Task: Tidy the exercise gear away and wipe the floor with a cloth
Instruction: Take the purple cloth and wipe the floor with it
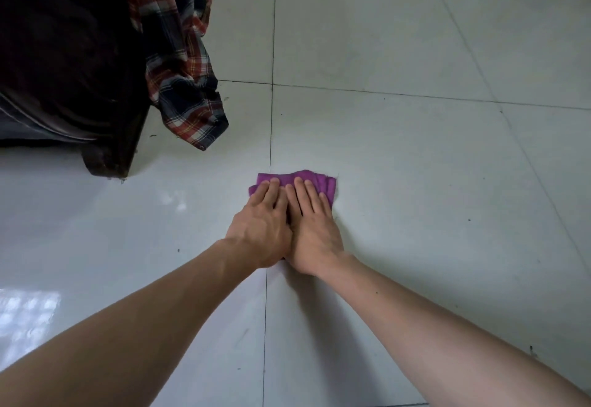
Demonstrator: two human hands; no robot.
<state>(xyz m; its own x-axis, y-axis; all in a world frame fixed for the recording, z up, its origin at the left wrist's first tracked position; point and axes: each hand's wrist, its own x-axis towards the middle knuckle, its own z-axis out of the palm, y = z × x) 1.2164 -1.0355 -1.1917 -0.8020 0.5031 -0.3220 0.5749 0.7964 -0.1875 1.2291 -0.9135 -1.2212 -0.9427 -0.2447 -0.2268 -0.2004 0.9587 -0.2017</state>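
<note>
Two flat grips, left hand (260, 230) | right hand (315, 234) | pressing folded, possibly damp purple cloth (324, 184) | glossy tile floor (415, 182)

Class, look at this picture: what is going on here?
A person is wiping a pale tiled floor. Both hands lie flat, side by side, on a folded purple cloth: the left hand and the right hand press it down beside a tile seam. A plaid shirt hangs from dark furniture at the upper left. No exercise gear is in view.

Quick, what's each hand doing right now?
Left hand: open, flat, pressing the folded purple cloth onto the pale tiled floor.
Right hand: open, flat on the same cloth.
</note>
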